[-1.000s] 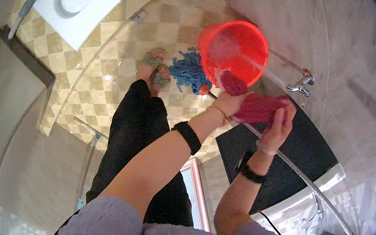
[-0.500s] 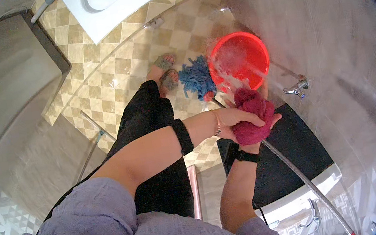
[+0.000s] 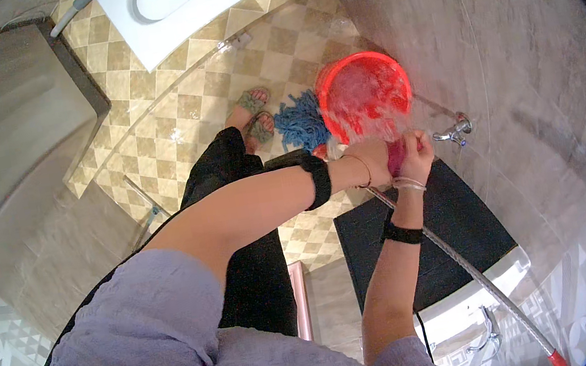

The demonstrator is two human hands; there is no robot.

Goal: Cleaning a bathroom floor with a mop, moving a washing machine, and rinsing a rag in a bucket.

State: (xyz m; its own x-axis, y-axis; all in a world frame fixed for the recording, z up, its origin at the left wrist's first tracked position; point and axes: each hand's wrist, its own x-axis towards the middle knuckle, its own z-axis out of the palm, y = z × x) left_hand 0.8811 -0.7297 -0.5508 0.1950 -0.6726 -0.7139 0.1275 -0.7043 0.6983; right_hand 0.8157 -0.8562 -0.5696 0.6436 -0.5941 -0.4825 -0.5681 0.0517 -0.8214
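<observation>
A wet dark pink cloth (image 3: 396, 155) is squeezed between my two hands just in front of the red bucket (image 3: 327, 94). My left hand (image 3: 373, 159) is closed round its left side, fingers partly hidden. My right hand (image 3: 419, 152) grips the other side with curled fingers. Water streams off the cloth into the bucket, which holds churning water. Left of the bucket a blue string mop head (image 3: 300, 121) rests on the floor. The mop's silver handle (image 3: 464, 261) runs beneath my hands toward the lower right.
A chrome wall tap (image 3: 455, 130) sticks out right of the bucket. Black panel (image 3: 423, 239) lies under my right forearm, beside a white basin edge. A white squat toilet (image 3: 136, 47) is at the top. My sandalled feet (image 3: 258, 116) stand on checkered tiles.
The cloth has gone from a loose bundle to tightly squeezed, mostly covered by my hands. Both hands have moved up toward the bucket, and the right one has turned over and closed.
</observation>
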